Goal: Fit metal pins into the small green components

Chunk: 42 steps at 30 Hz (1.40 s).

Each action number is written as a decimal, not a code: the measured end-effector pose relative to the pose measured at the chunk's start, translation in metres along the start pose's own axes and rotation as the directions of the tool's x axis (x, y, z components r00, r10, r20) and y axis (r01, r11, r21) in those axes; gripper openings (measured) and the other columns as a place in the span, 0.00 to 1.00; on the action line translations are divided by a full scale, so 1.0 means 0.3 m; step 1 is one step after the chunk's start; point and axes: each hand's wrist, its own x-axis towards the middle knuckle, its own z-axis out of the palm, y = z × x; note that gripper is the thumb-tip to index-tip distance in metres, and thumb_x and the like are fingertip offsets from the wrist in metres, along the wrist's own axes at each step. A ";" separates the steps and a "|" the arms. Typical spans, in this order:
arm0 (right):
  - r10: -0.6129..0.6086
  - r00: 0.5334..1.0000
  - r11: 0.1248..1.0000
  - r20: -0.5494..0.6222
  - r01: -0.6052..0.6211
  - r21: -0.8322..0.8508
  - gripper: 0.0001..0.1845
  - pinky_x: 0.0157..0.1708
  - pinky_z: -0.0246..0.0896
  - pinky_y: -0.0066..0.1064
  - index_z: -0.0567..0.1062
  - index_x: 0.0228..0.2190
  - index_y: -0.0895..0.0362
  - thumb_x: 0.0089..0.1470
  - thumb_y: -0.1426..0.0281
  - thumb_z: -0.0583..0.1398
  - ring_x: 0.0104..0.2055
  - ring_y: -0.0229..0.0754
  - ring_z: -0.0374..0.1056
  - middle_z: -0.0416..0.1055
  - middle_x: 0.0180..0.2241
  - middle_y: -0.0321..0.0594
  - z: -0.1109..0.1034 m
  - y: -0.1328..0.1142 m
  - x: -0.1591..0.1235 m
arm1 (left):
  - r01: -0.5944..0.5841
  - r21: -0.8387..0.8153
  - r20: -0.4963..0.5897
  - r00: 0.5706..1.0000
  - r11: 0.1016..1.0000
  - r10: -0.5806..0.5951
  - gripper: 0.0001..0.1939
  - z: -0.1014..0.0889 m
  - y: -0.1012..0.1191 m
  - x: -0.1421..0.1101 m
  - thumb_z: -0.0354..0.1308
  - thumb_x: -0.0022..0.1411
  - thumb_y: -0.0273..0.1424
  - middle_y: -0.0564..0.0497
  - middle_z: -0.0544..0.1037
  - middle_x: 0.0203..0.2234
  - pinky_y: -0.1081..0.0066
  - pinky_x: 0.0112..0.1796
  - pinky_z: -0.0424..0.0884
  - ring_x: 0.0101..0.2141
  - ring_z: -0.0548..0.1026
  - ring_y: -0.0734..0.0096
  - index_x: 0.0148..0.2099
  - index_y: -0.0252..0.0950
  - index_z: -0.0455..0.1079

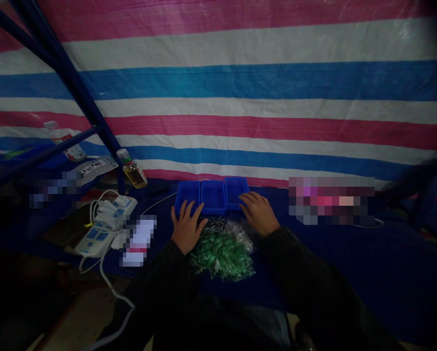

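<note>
Along the far edge of a dark blue work surface (350,273), three blue plastic trays (213,197) sit side by side, touching one another, with a striped pink, white and blue tarp (218,83) hanging behind them. The left hand (188,226) lies open with its fingers spread and released, the fingertips over the front edge of the left tray. The right hand (259,212) is also open and relaxed, gripping nothing, its fingers draped over the front edge of the right tray. Both arms are in dark sleeves (306,273).

Between the wrists, a small heap of metal screws (217,223) lies just in front of the trays. Nearer the person is a pile of green-tinted pieces in clear plastic (221,254), too dim to identify further, with a clear plastic bag (241,235) just behind it.

Off to the left, two white power strips (116,207) lie tangled with white cable (108,280). Beyond them stands a small bottle of yellow liquid (132,169), next to a blue metal frame (72,92). A blurred patch hides whatever lies to the right.
</note>
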 end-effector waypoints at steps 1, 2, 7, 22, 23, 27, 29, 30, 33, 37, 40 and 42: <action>0.004 1.000 1.000 0.022 -0.004 -0.009 0.16 0.55 0.61 0.51 0.77 0.50 0.54 0.67 0.68 0.54 0.61 0.56 0.62 0.75 0.53 0.47 0.014 0.011 -0.003 | 0.012 0.017 0.007 1.000 1.000 -0.012 0.26 -0.002 0.001 -0.002 0.50 0.72 0.43 0.41 0.66 0.65 0.30 0.63 0.38 0.68 0.54 0.44 0.70 0.48 0.59; 0.006 0.999 1.000 0.040 -0.006 -0.010 0.15 0.54 0.62 0.50 0.79 0.48 0.53 0.67 0.68 0.54 0.61 0.56 0.62 0.77 0.52 0.46 0.027 0.021 -0.007 | 0.024 0.031 0.016 1.000 0.999 -0.024 0.26 -0.003 0.002 -0.003 0.49 0.73 0.43 0.42 0.66 0.65 0.29 0.63 0.38 0.69 0.52 0.44 0.70 0.48 0.59; -0.030 0.999 0.996 0.039 0.026 0.087 0.16 0.57 0.64 0.46 0.81 0.45 0.54 0.68 0.70 0.53 0.62 0.54 0.60 0.79 0.48 0.42 0.053 0.056 -0.037 | 0.046 0.038 0.079 0.996 0.998 -0.049 0.26 -0.006 0.015 0.003 0.49 0.73 0.44 0.44 0.63 0.67 0.29 0.62 0.42 0.70 0.48 0.46 0.71 0.51 0.57; -0.026 0.998 0.961 -0.051 0.039 0.274 0.15 0.61 0.62 0.53 0.78 0.49 0.54 0.67 0.66 0.55 0.62 0.55 0.61 0.76 0.50 0.45 0.021 0.064 -0.040 | -0.003 -0.089 0.102 0.995 0.996 0.012 0.27 -0.035 0.002 0.014 0.51 0.73 0.42 0.42 0.65 0.64 0.26 0.61 0.38 0.68 0.54 0.46 0.71 0.51 0.56; -0.008 0.997 0.956 -0.078 0.030 0.291 0.16 0.61 0.61 0.53 0.77 0.50 0.54 0.67 0.64 0.55 0.62 0.55 0.61 0.75 0.52 0.46 0.006 0.067 -0.048 | -0.001 -0.095 0.077 0.997 0.995 0.009 0.27 -0.048 0.000 0.010 0.51 0.73 0.42 0.42 0.63 0.66 0.27 0.62 0.37 0.69 0.52 0.45 0.71 0.50 0.56; 0.085 0.995 0.939 -0.043 -0.065 0.339 0.16 0.55 0.65 0.48 0.76 0.49 0.53 0.69 0.61 0.53 0.52 0.52 0.70 0.77 0.47 0.45 -0.051 0.089 -0.135 | 0.001 -0.174 -0.044 0.999 0.985 -0.009 0.26 -0.096 -0.022 -0.039 0.52 0.73 0.38 0.44 0.56 0.70 0.36 0.66 0.43 0.71 0.46 0.48 0.70 0.47 0.57; 0.098 0.993 0.936 0.068 -0.115 0.332 0.15 0.53 0.66 0.46 0.77 0.46 0.53 0.68 0.61 0.53 0.48 0.51 0.71 0.78 0.44 0.45 -0.059 0.104 -0.200 | -0.026 -0.266 -0.042 0.999 0.964 0.015 0.25 -0.104 -0.038 -0.081 0.53 0.72 0.37 0.45 0.58 0.69 0.45 0.67 0.51 0.71 0.48 0.52 0.69 0.45 0.59; 0.106 0.989 0.939 0.106 -0.135 0.317 0.14 0.53 0.65 0.46 0.77 0.46 0.53 0.67 0.61 0.55 0.47 0.51 0.72 0.77 0.44 0.45 -0.056 0.110 -0.231 | -0.036 -0.303 -0.013 0.999 0.952 0.033 0.25 -0.102 -0.046 -0.105 0.54 0.72 0.38 0.45 0.59 0.68 0.47 0.67 0.54 0.70 0.50 0.52 0.69 0.45 0.60; 0.185 0.969 0.932 0.166 -0.226 0.284 0.15 0.52 0.66 0.45 0.77 0.48 0.53 0.63 0.61 0.58 0.49 0.52 0.70 0.75 0.44 0.46 -0.030 0.116 -0.298 | -0.056 -0.362 0.107 0.989 0.931 0.101 0.28 -0.088 -0.067 -0.177 0.59 0.68 0.41 0.44 0.62 0.66 0.47 0.65 0.58 0.67 0.57 0.50 0.67 0.45 0.62; 0.249 0.941 0.894 0.228 -0.314 0.319 0.15 0.48 0.68 0.41 0.77 0.46 0.54 0.63 0.61 0.58 0.44 0.49 0.72 0.73 0.42 0.45 -0.003 0.088 -0.317 | -0.105 -0.368 0.235 0.951 0.924 0.202 0.46 -0.073 -0.088 -0.248 0.70 0.52 0.53 0.42 0.62 0.66 0.41 0.63 0.59 0.65 0.58 0.41 0.69 0.47 0.62; 0.280 0.936 0.880 0.213 -0.339 0.333 0.15 0.45 0.67 0.40 0.77 0.45 0.54 0.64 0.60 0.57 0.41 0.48 0.72 0.72 0.41 0.44 0.001 0.056 -0.303 | -0.128 -0.334 0.270 0.936 0.934 0.225 0.50 -0.069 -0.101 -0.265 0.71 0.45 0.56 0.42 0.61 0.66 0.38 0.61 0.59 0.64 0.56 0.38 0.68 0.48 0.63; 0.291 0.937 0.876 0.195 -0.343 0.340 0.16 0.43 0.67 0.39 0.78 0.44 0.54 0.64 0.58 0.57 0.40 0.48 0.72 0.73 0.40 0.44 0.000 0.043 -0.296 | -0.124 -0.309 0.254 0.945 0.943 0.207 0.46 -0.067 -0.104 -0.261 0.71 0.48 0.55 0.43 0.63 0.65 0.39 0.61 0.59 0.64 0.57 0.39 0.66 0.48 0.65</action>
